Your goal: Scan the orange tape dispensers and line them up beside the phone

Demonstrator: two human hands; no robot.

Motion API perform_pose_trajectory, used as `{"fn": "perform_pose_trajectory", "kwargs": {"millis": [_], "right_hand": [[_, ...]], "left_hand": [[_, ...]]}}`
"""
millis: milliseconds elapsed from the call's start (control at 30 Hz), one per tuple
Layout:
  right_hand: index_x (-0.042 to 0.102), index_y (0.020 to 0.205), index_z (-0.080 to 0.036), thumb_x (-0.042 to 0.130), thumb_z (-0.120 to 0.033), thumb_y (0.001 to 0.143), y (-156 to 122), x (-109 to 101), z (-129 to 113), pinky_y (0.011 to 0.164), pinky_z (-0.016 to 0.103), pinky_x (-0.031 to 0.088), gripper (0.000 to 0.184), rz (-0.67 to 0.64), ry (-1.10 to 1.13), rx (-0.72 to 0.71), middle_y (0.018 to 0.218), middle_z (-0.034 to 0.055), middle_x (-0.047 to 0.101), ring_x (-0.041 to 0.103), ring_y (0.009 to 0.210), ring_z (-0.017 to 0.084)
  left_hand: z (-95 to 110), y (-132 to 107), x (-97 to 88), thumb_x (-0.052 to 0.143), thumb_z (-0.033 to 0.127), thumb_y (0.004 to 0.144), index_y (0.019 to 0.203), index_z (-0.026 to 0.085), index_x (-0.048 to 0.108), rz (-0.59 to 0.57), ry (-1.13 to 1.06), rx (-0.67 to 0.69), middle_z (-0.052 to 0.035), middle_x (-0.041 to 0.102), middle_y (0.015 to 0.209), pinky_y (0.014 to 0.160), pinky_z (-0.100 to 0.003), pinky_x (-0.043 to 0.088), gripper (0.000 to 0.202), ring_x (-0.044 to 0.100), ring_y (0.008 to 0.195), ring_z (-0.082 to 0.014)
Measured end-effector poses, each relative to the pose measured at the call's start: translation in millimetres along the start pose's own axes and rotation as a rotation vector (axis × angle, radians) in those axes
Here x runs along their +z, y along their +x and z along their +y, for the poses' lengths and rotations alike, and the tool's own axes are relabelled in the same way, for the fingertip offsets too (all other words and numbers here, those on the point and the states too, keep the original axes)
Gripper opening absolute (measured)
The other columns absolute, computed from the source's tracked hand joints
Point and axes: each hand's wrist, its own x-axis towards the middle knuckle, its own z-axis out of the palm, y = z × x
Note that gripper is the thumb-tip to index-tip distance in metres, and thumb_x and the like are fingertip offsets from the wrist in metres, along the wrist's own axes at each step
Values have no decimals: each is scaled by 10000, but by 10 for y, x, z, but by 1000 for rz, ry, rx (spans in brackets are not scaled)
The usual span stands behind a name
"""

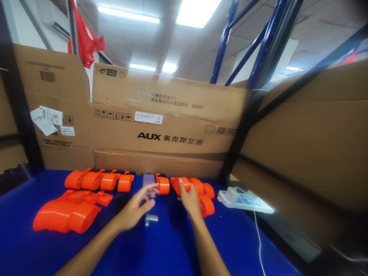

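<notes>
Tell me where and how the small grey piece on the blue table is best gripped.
I would pinch the small grey piece by its longer bar, from above, across the near and far edges: the bar lies crosswise, a short leg points nearward at its left end, and nothing touches it.

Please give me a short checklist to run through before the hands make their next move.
1. Right hand at an orange piece: ok, the thumb overlaps it.
2. Firm grip there: cannot tell, most fingers are hidden.
3. Left hand free: ok, nothing visible in it.
4. Phone in full view: not ok, the left hand covers its lower part.
5. Small grey piece uncovered: ok, it lies on the blue tabletop.
6. White cord apart from the right forearm: ok, a gap shows.
</notes>
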Motion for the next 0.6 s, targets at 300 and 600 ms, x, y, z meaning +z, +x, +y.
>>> {"fn": "perform_pose_trajectory", "kwargs": {"millis": [300,600], "right_hand": [[528,1334,-152,590,-547,848,-32,56,-3,415,322,471,630,-147,12,153,577,-8,651,612,401,217],[644,1222,-161,458,-390,886,76,-427,-215,964,531,374,448,348,-537,-217,1201,179,649,525,1138,364]], "left_hand": [[64,-10,18,648,437,879,1299,251,590,0,59,-8,-79,647,1171,828,-342,453,462,564,961,-216],[33,-12,-21,627,448,890,1198,231,662,9,97,-33,-70,698,1075,824,-347,457,378,591,885,-211]]}}
